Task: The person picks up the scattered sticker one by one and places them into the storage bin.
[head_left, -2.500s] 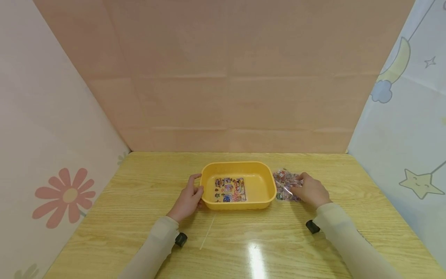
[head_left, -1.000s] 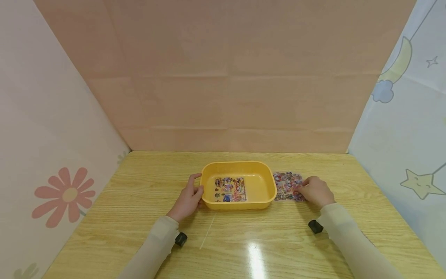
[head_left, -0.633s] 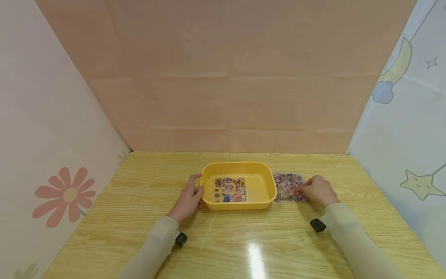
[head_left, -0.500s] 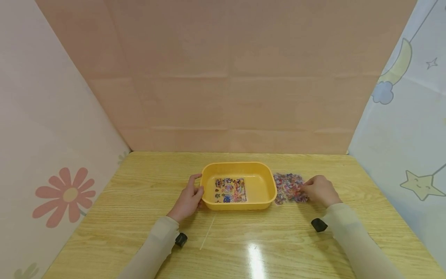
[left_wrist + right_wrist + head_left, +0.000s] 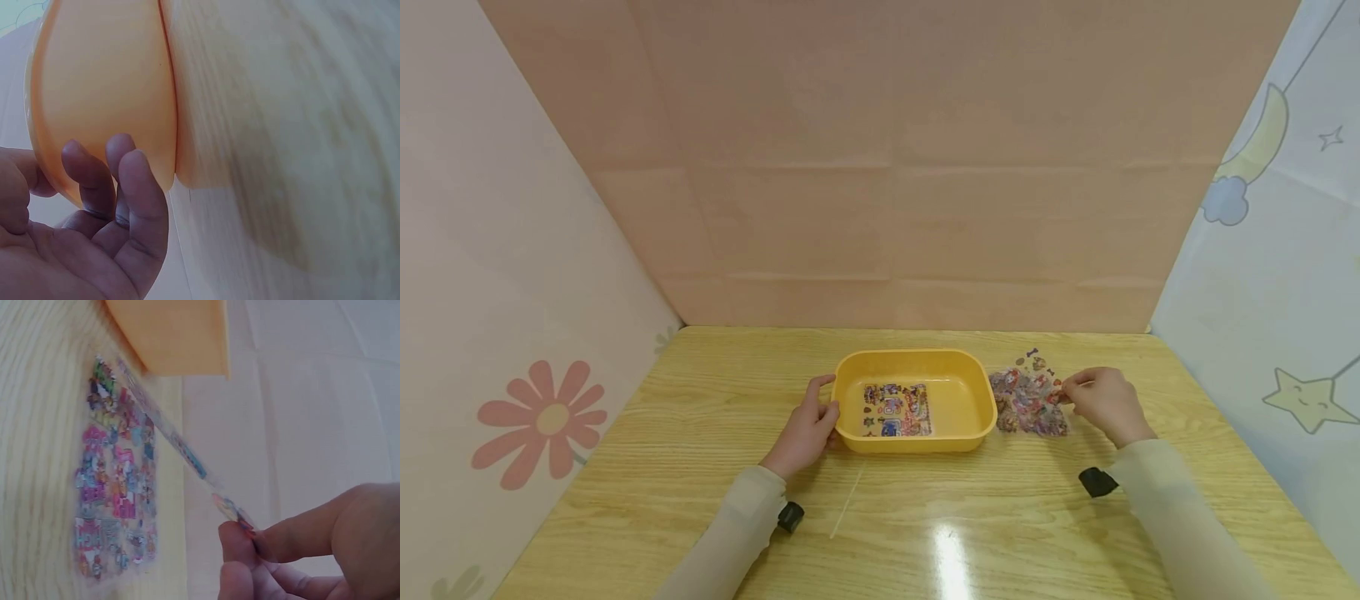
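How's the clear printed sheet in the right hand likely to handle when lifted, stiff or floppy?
Probably light: the clear printed sheet looks thin edge-on. Likely springy rather than limp, since it runs nearly straight from the right hand's pinch.

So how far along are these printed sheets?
At least one printed sheet already lies in the yellow tray, held by the left hand. In progress: the right hand pinches another sheet, angled up off the stack. Remaining, probably: that stack, flat on the table.
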Tool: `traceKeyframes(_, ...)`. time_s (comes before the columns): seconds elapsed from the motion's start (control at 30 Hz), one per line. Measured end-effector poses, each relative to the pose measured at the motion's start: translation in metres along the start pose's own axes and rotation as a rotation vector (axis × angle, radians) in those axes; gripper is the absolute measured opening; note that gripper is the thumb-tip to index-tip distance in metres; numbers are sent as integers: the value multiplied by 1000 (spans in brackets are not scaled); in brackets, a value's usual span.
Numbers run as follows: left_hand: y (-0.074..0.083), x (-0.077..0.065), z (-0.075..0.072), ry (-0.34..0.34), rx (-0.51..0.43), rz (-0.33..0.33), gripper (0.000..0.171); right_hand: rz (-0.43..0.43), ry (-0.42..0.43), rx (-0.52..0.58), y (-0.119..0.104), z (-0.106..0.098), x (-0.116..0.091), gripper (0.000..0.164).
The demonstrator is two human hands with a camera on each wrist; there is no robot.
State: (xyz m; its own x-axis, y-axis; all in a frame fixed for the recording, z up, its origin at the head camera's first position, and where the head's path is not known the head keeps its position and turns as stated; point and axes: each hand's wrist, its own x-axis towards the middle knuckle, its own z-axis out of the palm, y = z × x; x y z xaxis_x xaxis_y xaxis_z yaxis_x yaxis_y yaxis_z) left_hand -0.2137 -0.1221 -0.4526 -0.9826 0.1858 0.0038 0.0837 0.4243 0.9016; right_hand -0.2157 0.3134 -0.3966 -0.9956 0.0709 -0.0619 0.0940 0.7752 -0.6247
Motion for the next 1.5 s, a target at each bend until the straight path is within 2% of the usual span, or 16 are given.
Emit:
traceKeyframes(0.47,-1,1,0,10,17,10,48,-14,208,88,-19,-16,-7,44)
traceKeyframes(0.6,-1,1,0,10,17,8,48,-8,235,114,-27,-18,-8,44)
traceKeyframes(0.87,0,1,0,6,21,4,48,-10,176,175,-44,-15,-12,44)
traceKeyframes(1.13,0,0,1,5,22,-2,48,-28,120,190,-55,-5,-13,42)
traceKeyframes(1.5,1,-1,0,1,1,-12,48,7,-5,227,-70,10,-13,39)
